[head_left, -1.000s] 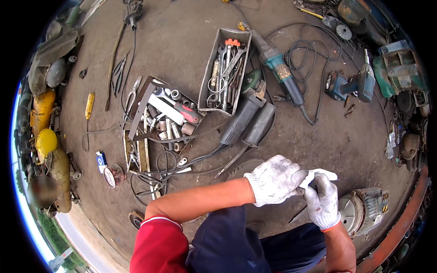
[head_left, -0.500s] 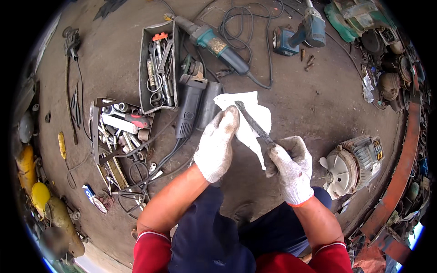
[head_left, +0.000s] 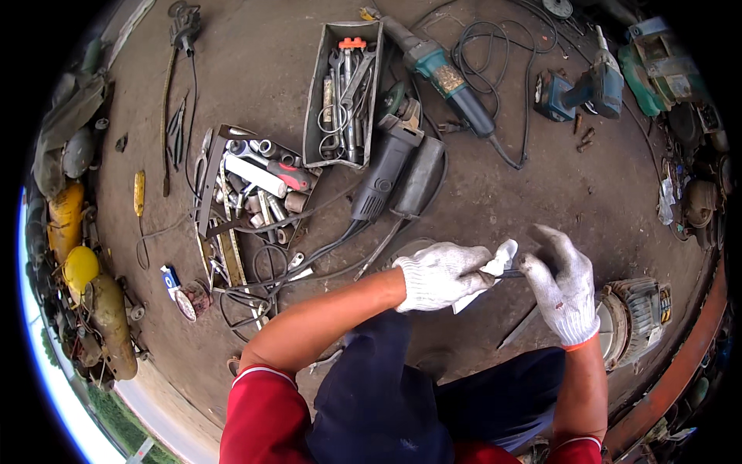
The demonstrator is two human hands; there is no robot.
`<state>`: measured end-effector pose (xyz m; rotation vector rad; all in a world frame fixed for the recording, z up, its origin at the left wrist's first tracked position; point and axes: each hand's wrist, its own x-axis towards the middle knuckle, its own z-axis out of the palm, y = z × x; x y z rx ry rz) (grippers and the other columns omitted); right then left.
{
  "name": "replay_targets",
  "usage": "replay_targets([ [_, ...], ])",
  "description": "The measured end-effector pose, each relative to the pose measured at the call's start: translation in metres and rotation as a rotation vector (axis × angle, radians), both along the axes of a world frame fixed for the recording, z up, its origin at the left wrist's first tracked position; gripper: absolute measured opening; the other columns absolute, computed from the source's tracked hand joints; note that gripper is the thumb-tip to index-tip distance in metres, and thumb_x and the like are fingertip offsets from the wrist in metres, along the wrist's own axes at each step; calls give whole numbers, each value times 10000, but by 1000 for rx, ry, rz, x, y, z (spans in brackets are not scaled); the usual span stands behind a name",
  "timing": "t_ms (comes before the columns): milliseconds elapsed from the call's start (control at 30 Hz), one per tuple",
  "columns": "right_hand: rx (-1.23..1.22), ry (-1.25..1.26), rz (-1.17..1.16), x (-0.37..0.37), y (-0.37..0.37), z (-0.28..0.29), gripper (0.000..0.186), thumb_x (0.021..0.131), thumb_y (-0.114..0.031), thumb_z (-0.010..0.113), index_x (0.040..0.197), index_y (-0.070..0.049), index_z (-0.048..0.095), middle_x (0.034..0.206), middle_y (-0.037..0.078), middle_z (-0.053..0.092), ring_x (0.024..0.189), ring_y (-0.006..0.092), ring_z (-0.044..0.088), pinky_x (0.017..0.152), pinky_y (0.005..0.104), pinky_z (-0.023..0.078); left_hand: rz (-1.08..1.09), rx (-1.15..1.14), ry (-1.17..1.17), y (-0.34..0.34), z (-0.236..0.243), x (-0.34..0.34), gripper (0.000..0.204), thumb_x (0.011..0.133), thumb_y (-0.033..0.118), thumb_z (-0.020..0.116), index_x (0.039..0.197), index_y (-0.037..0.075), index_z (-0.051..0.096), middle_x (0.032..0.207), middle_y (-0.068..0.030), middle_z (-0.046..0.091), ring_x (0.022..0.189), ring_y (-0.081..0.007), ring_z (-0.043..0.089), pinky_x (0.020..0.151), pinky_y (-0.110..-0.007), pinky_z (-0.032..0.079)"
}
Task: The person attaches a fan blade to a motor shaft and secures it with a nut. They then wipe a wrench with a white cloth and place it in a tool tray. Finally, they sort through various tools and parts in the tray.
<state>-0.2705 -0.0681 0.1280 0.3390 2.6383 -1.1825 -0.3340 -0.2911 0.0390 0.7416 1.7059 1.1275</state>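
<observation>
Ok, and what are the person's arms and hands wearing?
The left hand and right hand wear white knitted work gloves, smudged grey on the fingers. The right cuff is edged in orange. The sleeves are short and red with white trim; the forearms are bare.

Now bunched tightly within the grip of the gloved left hand [head_left: 444,274] is the white sheet [head_left: 504,255], which was spread open half a second earlier. The dark metal tool [head_left: 510,274], then bared along its length, is mostly covered, with only a short stretch left exposed. The grip of the gloved right hand [head_left: 560,286], then closed on the tool, is opened beside its end.
</observation>
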Motion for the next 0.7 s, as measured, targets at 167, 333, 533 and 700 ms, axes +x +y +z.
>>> replay_targets([
  [167, -196, -174, 23, 11, 4, 0, 225, 1015, -101, 697, 1178, 48, 744, 778, 114, 721, 665, 154, 670, 640, 320, 541, 58, 13, -58, -7, 17, -10, 393, 1040, 424, 663, 1214, 74, 701, 926, -197, 733, 916, -389, 737, 802, -475, 549],
  [333, -307, -35, -379, 37, -15, -10, 264, 1054, -155, 685, 1227, 38, 732, 816, 44, 714, 651, 80, 618, 576, 261, 496, 342, 62, 74, -16, 32, -1, 479, 1036, 448, 672, 1244, 18, 711, 1110, -216, 763, 1011, -410, 749, 865, -462, 578],
  [533, -452, -28, -528, 6, -51, -16, 299, 1086, -197, 656, 1265, 38, 704, 837, 55, 701, 657, 81, 610, 579, 249, 497, 993, -36, 136, -51, 32, -5, 402, 1040, 313, 717, 1186, -61, 695, 941, -130, 723, 827, -237, 703, 787, -371, 563],
  [700, -444, 54, -539, -15, -52, -33, 308, 1109, -212, 614, 1262, 42, 698, 839, 56, 701, 664, 84, 623, 599, 257, 519, 1653, -9, 277, -166, -13, -41, 266, 1056, 239, 736, 1190, 11, 706, 1051, -19, 705, 887, -94, 618, 780, -271, 516],
])
